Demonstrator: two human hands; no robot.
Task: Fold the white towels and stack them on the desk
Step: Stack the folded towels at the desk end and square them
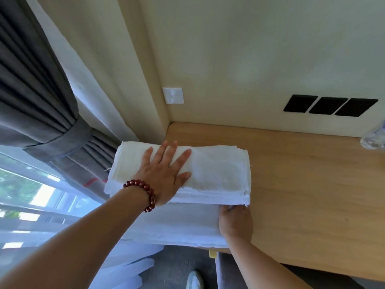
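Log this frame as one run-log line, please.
stage: stacking | left hand: flat on top folded towel | right hand: at stack's near edge, fingers hidden | stack on desk corner

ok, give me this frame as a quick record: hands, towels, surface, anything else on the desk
left hand: flat on top of the folded towel, fingers spread
right hand: at the stack's near right corner, fingertips hidden under the top towel's edge
folded towel: white, topmost of the stack
lower towels: white, wider, overhang the desk's left edge
desk: light wood, set in a wall corner
plastic bottle: far right, mostly cut off
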